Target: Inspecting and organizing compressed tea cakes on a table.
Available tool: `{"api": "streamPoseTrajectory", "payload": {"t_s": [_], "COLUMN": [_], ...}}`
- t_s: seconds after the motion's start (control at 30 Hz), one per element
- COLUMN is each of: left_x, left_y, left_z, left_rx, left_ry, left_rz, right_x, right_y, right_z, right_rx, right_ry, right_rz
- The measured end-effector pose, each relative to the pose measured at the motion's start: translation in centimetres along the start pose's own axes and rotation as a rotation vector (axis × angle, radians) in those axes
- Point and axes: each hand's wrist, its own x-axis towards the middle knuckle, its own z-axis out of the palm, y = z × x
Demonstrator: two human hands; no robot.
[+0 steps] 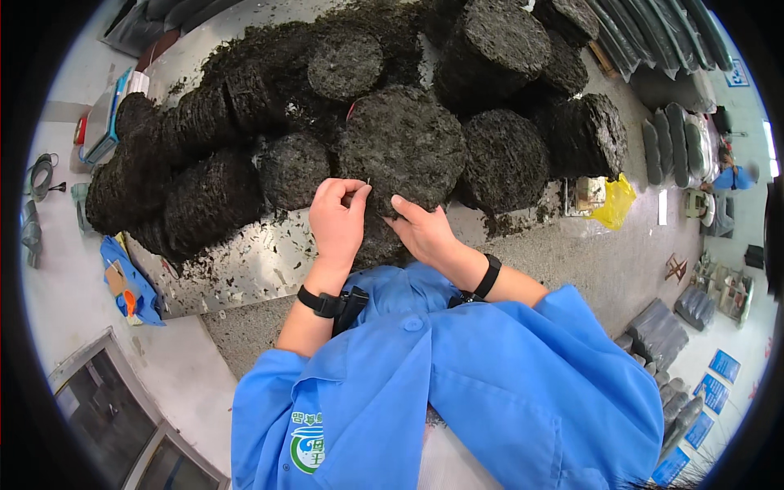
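A round, dark cake of dried seaweed (402, 147) is tilted toward me in front of my chest, its flat face showing. My right hand (426, 235) grips its near edge, the thumb lying on the face and the other fingers mostly hidden behind the rim. At the cake's near left edge, my left hand (337, 219) is closed in a pinch, thumb against fingertips. A tiny pale bit shows at those fingertips, too small to name. Just behind my left hand stands another round seaweed stack (296, 171), and a further one (505, 159) sits to the right of the cake.
Piled seaweed stacks (212, 196) fill the left of the metal table (245, 265), with loose flakes scattered around. Taller stacks (506, 37) rise at the back. A yellow bag (616, 202) lies at the right edge. A blue cloth (131, 282) hangs at the left end.
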Motion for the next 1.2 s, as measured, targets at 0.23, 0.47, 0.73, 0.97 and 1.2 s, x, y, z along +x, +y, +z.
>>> {"api": "streamPoseTrajectory", "payload": {"t_s": [0.23, 0.47, 0.73, 0.97, 1.2], "left_x": [2.7, 5.1, 5.9, 11.5, 9.3], "left_y": [-0.7, 0.8, 0.5, -1.3, 1.3], "left_z": [1.1, 4.1, 7.9, 6.4, 4.8], "left_rx": [-0.125, 0.055, -0.592, 0.64, -0.12], "left_ry": [-0.168, -0.243, -0.26, -0.366, -0.261], "left_rz": [-0.402, -0.115, -0.444, 0.007, 0.262], "right_x": [0.6, 1.2, 3.6, 2.4, 2.6], "right_y": [-0.8, -2.6, -4.6, -7.4, -7.8], "right_z": [-0.4, -1.1, 0.0, -2.6, -1.8], "right_rx": [-0.181, -0.358, -0.163, 0.039, -0.005], "right_ry": [0.013, 0.142, 0.329, 0.259, 0.126], "right_rz": [-0.037, -0.252, -0.329, -0.375, -0.356]}}
